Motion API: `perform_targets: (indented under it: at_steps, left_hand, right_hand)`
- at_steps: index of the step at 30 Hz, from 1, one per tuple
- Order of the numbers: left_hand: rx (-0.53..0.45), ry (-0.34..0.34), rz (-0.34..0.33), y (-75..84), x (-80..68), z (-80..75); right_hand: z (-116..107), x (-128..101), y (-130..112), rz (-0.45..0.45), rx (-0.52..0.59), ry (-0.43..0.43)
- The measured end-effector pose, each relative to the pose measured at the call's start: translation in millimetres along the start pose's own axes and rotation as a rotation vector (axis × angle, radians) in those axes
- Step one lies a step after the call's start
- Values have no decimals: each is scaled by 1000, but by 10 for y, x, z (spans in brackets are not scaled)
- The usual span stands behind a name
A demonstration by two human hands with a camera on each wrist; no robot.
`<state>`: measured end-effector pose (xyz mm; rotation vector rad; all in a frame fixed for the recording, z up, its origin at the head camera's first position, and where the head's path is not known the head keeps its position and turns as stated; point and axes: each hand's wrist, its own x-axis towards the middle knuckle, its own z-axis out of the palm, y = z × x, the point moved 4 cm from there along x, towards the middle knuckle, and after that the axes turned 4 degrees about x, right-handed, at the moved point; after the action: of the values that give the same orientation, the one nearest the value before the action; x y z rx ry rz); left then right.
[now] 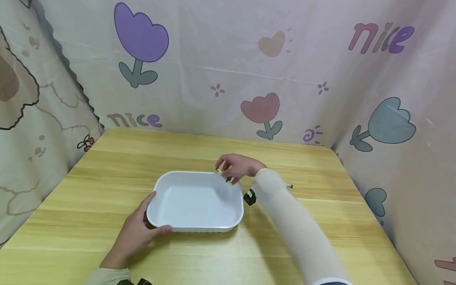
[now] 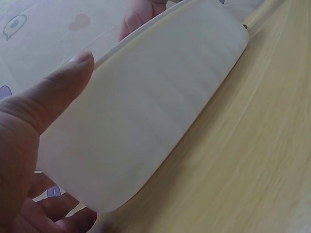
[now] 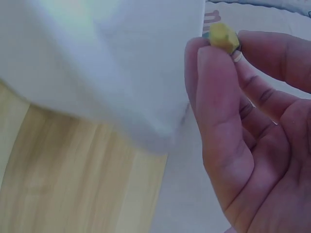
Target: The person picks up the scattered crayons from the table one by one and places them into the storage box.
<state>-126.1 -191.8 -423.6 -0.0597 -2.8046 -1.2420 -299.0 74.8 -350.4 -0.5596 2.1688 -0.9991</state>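
A white plastic tray point(image 1: 196, 229) with rounded corners stands on the table, nothing inside it. My left hand point(image 1: 137, 229) holds its near left corner, thumb at the near rim and fingers along the left side. In the left wrist view that thumb point(image 2: 58, 90) lies near the rim, with the other fingers curled by the bottom corner. Above the tray's far right corner, my right hand point(image 1: 239, 166) pinches a small stick-like piece point(image 1: 228, 181) with blue and yellow ends. Fingers cover its middle. The right wrist view shows its faceted yellow end point(image 3: 223, 38) between the fingertips.
On the wooden table point(image 1: 171, 150), a similar blue-ended piece point(image 1: 289, 185) shows beyond the right forearm, partly hidden by the sleeve. A black wrist device point(image 1: 250, 196) sits beside the tray's right side. A flower-printed curtain point(image 1: 199, 59) hangs behind the table and along its sides.
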Motion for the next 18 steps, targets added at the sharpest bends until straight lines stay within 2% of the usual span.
perform_targets:
  at_steps: [18]
  left_hand:
    - [11, -2, 3, -3, 0, -1]
  right_hand:
    - [250, 222, -186, 23, -108, -69]
